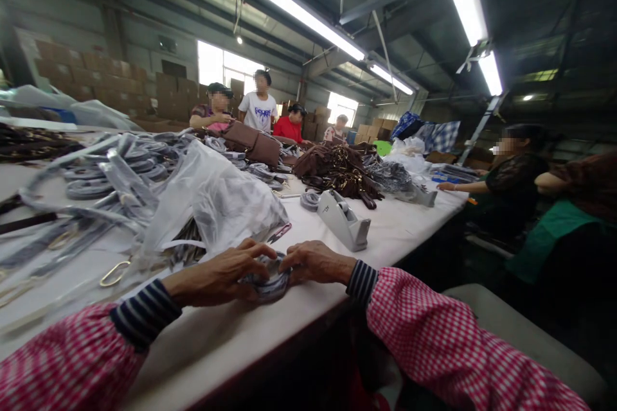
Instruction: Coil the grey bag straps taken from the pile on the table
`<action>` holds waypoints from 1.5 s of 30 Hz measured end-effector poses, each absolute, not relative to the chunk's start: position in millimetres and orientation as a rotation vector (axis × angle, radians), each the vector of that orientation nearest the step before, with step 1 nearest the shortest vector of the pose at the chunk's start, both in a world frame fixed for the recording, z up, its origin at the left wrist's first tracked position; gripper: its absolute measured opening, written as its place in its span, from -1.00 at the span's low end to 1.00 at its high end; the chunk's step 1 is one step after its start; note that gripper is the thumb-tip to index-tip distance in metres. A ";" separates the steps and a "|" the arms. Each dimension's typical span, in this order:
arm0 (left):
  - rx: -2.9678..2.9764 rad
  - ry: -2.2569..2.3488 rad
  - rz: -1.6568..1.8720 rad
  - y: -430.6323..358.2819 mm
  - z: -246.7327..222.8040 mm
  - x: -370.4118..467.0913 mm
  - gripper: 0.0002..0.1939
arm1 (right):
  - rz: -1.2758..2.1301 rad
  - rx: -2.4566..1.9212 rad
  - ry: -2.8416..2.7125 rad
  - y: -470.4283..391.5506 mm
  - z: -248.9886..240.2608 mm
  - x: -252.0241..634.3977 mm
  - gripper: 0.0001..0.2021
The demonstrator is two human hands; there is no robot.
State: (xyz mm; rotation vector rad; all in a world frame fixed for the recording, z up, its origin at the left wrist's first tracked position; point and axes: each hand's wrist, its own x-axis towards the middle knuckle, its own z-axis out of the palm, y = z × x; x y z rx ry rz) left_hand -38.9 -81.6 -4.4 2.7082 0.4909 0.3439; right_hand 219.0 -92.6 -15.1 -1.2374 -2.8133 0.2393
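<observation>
Near the front edge of the table, a coiled grey strap (274, 288) in what looks like clear plastic wrap lies between my hands. My left hand (226, 271) curls its fingers around the coil's left and top side. On the right side, my right hand (315, 263) grips the same coil, thumb and fingers bent over it. Just beyond them stands a grey tape dispenser (343, 221), with another coiled strap (309, 200) beside it. A pair of small scissors or snips (280, 232) rests on the table behind my left hand.
Left of my hands are a clear plastic bag (226, 199), a heap of wrapped grey straps (130, 173) and a gold metal clip (114, 273). Brown straps with gold hardware (332, 167) pile up farther back. Several people stand around the table; a stool (520, 327) is at right.
</observation>
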 end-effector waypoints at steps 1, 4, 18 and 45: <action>2.755 0.540 0.356 -85.0 -7.3 -35.4 -0.75 | 0.229 -1.242 -2.801 -93.7 -18.6 215.9 -0.76; 2.848 0.786 0.453 -97.3 -22.2 -20.8 -0.69 | 0.204 -1.257 -2.742 -95.3 -25.6 210.0 -0.77; 2.808 0.769 0.552 -88.3 -42.2 -15.3 -0.82 | 0.574 -1.186 -2.715 -93.5 9.8 224.9 -0.54; 2.145 0.991 0.741 -77.9 -37.3 -22.0 -0.53 | 0.433 -1.387 -1.522 -161.5 1.9 332.0 -0.78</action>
